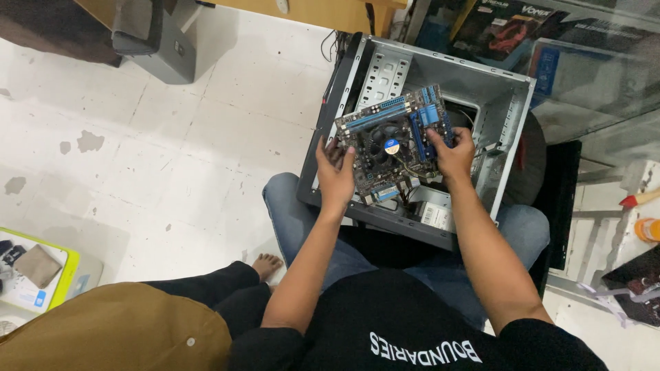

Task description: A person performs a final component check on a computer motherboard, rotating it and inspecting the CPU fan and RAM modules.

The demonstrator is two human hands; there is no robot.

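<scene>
My left hand [335, 167] grips the left edge of a dark motherboard [394, 141] with blue slots and a round cooler fan in its middle. On the board's right edge sits my right hand [454, 152], holding it too. The board hangs tilted above an open grey metal computer case [512, 130] that rests on my lap. Part of the case's inside is hidden behind the board.
Another person in a mustard top and dark trousers sits at lower left, a bare foot [266, 263] on the white tiled floor. A grey box [155, 41] stands at upper left. A yellow-rimmed tray [65, 275] lies at far left; boxes and clutter crowd the right side.
</scene>
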